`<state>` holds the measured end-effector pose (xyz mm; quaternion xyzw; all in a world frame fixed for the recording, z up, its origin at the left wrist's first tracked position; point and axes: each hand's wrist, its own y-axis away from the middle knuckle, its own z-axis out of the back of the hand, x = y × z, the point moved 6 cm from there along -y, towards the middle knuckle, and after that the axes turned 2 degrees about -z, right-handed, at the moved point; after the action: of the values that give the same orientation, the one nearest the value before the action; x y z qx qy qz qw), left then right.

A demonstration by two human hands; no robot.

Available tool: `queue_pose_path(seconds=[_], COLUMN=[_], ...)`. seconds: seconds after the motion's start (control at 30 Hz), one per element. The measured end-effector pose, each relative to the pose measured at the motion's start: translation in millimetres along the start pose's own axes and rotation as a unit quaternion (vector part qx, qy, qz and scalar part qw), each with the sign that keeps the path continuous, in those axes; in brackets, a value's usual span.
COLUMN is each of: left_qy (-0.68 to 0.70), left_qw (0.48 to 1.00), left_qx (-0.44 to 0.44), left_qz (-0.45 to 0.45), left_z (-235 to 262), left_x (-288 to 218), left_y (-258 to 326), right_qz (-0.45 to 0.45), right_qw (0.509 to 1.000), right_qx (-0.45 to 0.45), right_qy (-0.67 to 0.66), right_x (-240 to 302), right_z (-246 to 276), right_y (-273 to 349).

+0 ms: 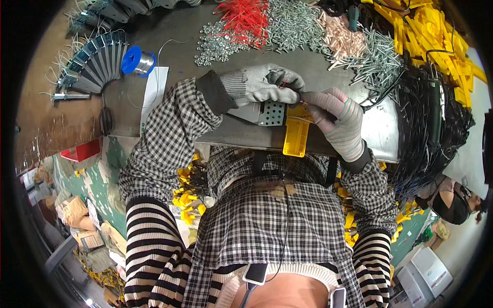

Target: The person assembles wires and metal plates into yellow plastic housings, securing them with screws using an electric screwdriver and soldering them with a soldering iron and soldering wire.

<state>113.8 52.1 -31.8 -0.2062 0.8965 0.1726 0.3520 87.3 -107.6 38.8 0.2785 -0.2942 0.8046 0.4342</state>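
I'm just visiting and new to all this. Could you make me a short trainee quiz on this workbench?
1. Multiple choice: what colour is the reel of the wire spool? A) green B) blue C) orange
2. True or false: the left hand and right hand are held wide apart.
3. Fill in: the thin strips heaped beside the silver screws are ___.

Key: 1. B. 2. False; their fingertips come close together near the yellow plastic part. 3. Red.
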Motion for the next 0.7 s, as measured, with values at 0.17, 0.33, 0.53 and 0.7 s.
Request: queue_pose_path(seconds=[0.17,0.33,0.53,0.7], left_qy=[-0.244,-0.146,-0.253,-0.731], left_qw=[0.967,0.987,0.95,0.54], left_qx=[-0.075,-0.073,-0.176,-0.286], left_qz=[0.023,0.005,-0.036,-0.303], left_z=[-3,-14,-26,-71], left_x=[-6,-12,2,-25], left_y=[-4,-2,-2,0], right_qz=[0.035,0.093,0.11,-0.37], right_qw=[0.999,0.992,0.973,0.853], right_qx=[-0.005,-0.02,-0.045,0.189], right_qy=[0.035,0.082,0.195,-0.316], right_x=[1,13,19,-34], right_z=[-2,0,4,-5], right_y=[0,-4,-5,-4])
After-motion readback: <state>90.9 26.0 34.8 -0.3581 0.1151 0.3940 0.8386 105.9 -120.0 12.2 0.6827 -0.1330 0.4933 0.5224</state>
